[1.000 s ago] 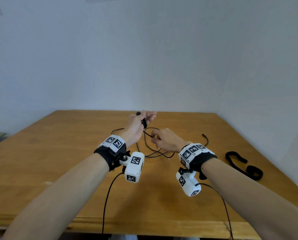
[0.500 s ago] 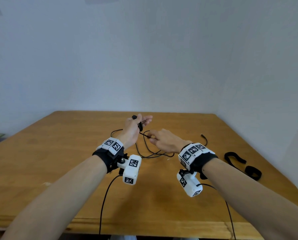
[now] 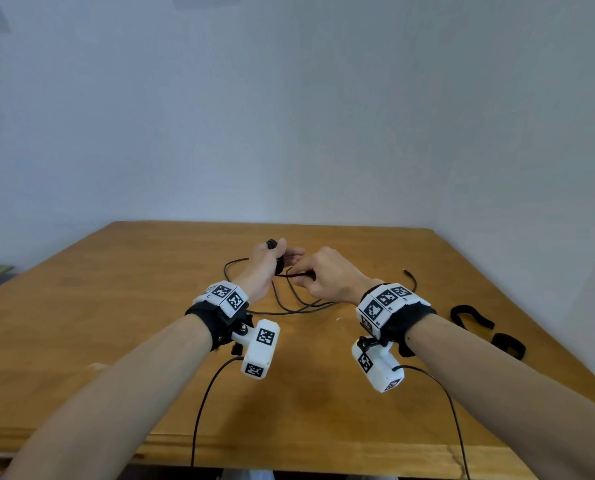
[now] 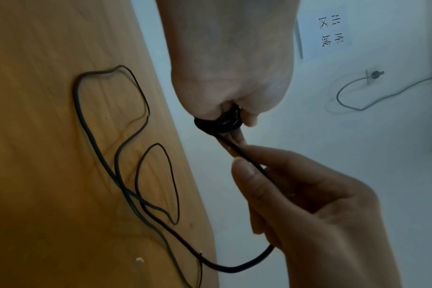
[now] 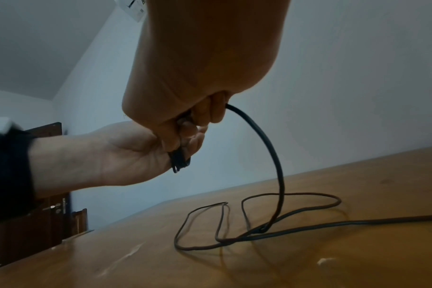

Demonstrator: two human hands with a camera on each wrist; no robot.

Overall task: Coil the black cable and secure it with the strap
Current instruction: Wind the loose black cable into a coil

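Note:
My left hand [image 3: 268, 263] holds a small coil of the black cable [image 3: 279, 263] above the middle of the wooden table [image 3: 116, 306]. Seen from the left wrist, the coil [image 4: 216, 123] sits in that hand's curled fingers. My right hand [image 3: 323, 275] pinches the cable [image 4: 249, 161] just beside the coil between thumb and fingers. From there the cable [image 5: 271, 148] drops to the table and lies in loose loops [image 4: 126, 155]. Its free plug end [image 3: 408, 271] lies to the right. The black strap [image 3: 486, 327] lies on the table at the right.
White camera units hang under both wrists, each with a thin lead running off the table's front edge [image 3: 289, 448]. A pale wall stands close behind and to the right of the table. A wall socket with a grey wire [image 4: 373, 76] shows in the left wrist view.
My right hand has moved up and left, close to my left hand, bringing the cable with it. The loose loops on the table have shifted slightly.

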